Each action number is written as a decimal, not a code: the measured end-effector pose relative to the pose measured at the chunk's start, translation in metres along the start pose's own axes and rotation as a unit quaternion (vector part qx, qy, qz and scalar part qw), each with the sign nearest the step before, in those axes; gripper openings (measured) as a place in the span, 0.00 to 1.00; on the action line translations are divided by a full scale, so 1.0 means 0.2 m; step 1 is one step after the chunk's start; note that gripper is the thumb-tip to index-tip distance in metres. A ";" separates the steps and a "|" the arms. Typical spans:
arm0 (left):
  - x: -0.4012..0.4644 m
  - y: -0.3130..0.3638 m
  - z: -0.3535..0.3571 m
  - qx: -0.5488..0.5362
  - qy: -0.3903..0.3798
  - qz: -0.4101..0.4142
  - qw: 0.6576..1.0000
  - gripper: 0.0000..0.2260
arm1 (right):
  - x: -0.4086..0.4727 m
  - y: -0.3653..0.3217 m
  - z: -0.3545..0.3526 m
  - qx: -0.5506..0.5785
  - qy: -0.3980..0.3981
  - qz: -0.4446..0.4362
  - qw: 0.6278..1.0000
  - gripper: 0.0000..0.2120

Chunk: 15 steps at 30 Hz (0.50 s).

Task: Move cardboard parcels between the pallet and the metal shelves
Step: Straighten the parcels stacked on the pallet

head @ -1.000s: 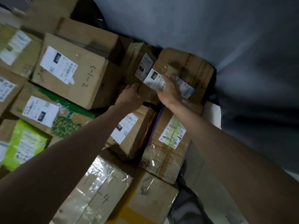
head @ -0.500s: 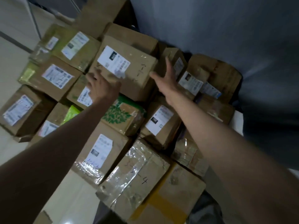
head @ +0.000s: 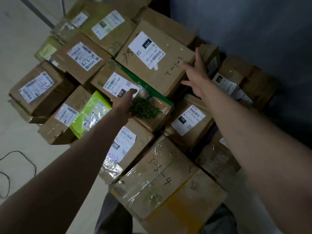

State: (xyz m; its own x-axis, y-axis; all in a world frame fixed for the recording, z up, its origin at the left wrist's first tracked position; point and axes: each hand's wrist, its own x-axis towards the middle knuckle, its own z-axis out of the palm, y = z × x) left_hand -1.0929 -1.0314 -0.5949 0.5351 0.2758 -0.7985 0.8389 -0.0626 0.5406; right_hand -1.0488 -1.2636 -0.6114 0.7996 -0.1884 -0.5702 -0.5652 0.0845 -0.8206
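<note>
Both hands empty, fingers spread: right hand (head: 195, 78) at the 220 box's (head: 157, 65) 3 o'clock edge, left hand (head: 125, 101) at 7. They'd best grip opposite edges.

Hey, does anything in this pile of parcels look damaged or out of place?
Nothing is clearly damaged. The boxes lie at mixed angles, and the parcel marked 3-3-4 has loose, wrinkled clear tape. A black cable lies loose on the floor on the left.
</note>
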 end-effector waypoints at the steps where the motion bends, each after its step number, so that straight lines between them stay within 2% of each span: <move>1: 0.00 -0.02 -0.04 0.007 0.015 0.011 1.000 0.28 | -0.04 0.01 -0.01 -0.017 0.011 0.002 1.000 0.38; 4: 0.02 -0.11 -0.16 0.010 0.099 0.015 0.995 0.33 | -0.19 0.15 -0.03 -0.027 0.124 0.009 0.992 0.35; 6: 0.02 -0.18 -0.26 0.036 0.184 -0.013 0.982 0.38 | -0.32 0.29 -0.07 -0.064 0.230 0.066 0.969 0.30; 8: -0.01 -0.28 -0.36 0.052 0.241 -0.076 0.966 0.40 | -0.42 0.45 -0.12 -0.165 0.274 0.154 0.935 0.27; 9: -0.01 -0.33 -0.40 0.026 0.231 -0.112 0.966 0.40 | -0.47 0.52 -0.14 -0.187 0.269 0.192 0.925 0.28; 11: -0.02 -0.43 -0.45 -0.056 0.153 -0.167 0.972 0.37 | -0.52 0.63 -0.11 -0.118 0.225 0.262 0.931 0.29; 13: -0.05 -0.48 -0.46 -0.074 0.070 -0.174 0.979 0.29 | -0.55 0.65 -0.04 0.001 0.176 0.308 0.935 0.27; 15: -0.06 -0.49 -0.45 -0.040 0.021 -0.146 0.988 0.17 | -0.54 0.64 0.02 0.023 0.150 0.316 0.937 0.29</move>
State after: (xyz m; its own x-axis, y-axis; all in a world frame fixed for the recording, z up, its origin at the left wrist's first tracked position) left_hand -1.1914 -0.9413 -0.6147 0.2658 0.3104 -0.9127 0.9453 0.1016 0.3099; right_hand -1.2061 -1.2295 -0.6543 0.2113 -0.3514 -0.9121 -0.8919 0.3124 -0.3270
